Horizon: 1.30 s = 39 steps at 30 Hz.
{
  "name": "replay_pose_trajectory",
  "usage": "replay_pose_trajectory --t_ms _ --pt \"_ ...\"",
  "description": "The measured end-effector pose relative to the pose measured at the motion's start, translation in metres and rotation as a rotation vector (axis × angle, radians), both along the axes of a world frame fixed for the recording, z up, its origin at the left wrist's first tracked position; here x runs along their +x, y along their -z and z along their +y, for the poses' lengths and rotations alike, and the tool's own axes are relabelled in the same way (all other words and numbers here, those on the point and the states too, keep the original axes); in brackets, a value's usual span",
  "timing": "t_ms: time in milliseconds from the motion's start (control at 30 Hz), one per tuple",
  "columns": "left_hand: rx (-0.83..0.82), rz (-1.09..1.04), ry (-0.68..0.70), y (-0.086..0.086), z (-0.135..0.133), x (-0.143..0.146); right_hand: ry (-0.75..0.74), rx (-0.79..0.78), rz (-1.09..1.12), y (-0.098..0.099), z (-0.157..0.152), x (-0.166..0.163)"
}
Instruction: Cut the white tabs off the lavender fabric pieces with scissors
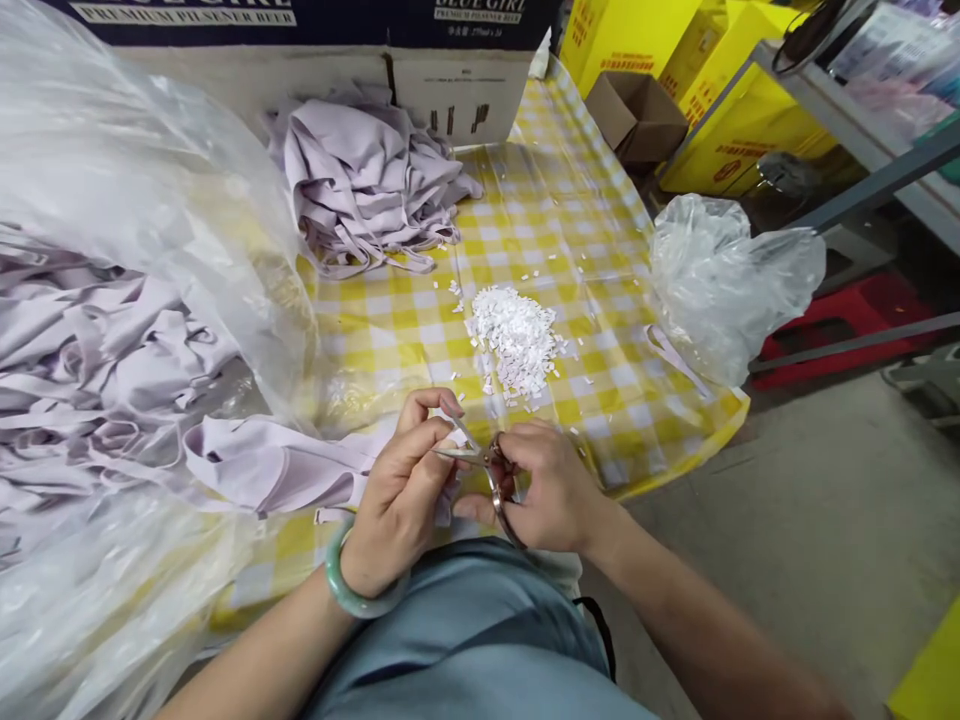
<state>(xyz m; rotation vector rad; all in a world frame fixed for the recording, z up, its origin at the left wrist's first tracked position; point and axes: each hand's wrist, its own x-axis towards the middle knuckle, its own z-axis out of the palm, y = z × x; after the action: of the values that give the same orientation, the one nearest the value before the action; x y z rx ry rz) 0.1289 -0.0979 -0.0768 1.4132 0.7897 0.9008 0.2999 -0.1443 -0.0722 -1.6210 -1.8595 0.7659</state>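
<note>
My left hand (405, 480), with a green bangle on the wrist, pinches a strap of a lilac garment (270, 465) that trails left across the table. My right hand (551, 490) grips a pair of small metal scissors (484, 462), whose blades point left at the spot where my left fingers hold the fabric. Just beyond my hands lies a heap of small white cut tags (517, 335) on the yellow checked tablecloth (570, 220).
A large clear plastic bag (112, 300) full of lilac garments fills the left side. A loose pile of lilac garments (367, 180) lies at the back beside a cardboard box (457, 90). A crumpled plastic bag (720, 280) sits at the table's right edge. Yellow cartons stand behind.
</note>
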Motion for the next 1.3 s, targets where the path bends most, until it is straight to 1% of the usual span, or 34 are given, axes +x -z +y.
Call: replay_pose_trajectory --t_ms 233,400,533,667,800,933,1033,1100,1167,1233,1300 --pt "0.026 0.036 0.019 0.003 0.000 0.001 0.008 -0.018 0.007 0.001 0.001 0.001" --pt "0.091 0.019 0.035 0.003 0.000 0.002 0.016 -0.022 0.012 0.000 0.001 0.001" --pt "0.127 0.015 0.039 0.006 0.001 0.005 0.031 -0.036 -0.017 0.000 0.001 0.002" --pt "0.148 0.011 0.056 0.009 0.003 0.011 0.068 -0.044 -0.067 0.003 0.000 0.007" --pt "0.156 0.046 0.078 0.005 0.009 0.023 0.125 -0.082 -0.140 0.006 -0.003 0.016" --pt "0.141 0.056 0.139 0.004 0.016 0.037 0.207 -0.139 -0.176 0.011 -0.007 0.028" --pt "0.105 0.060 0.166 0.008 0.019 0.042 0.280 -0.203 -0.082 0.014 -0.009 0.036" --pt "0.090 0.072 0.156 0.010 0.021 0.043 0.342 -0.222 0.056 0.015 -0.010 0.039" --pt "0.087 0.082 0.140 0.009 0.021 0.043 0.375 -0.203 0.195 0.016 -0.011 0.039" --pt "0.114 0.089 0.142 0.005 0.018 0.041 0.357 -0.163 0.284 0.015 -0.011 0.036" --pt "0.191 0.120 0.213 -0.003 0.013 0.036 0.319 -0.124 0.329 0.015 -0.011 0.031"
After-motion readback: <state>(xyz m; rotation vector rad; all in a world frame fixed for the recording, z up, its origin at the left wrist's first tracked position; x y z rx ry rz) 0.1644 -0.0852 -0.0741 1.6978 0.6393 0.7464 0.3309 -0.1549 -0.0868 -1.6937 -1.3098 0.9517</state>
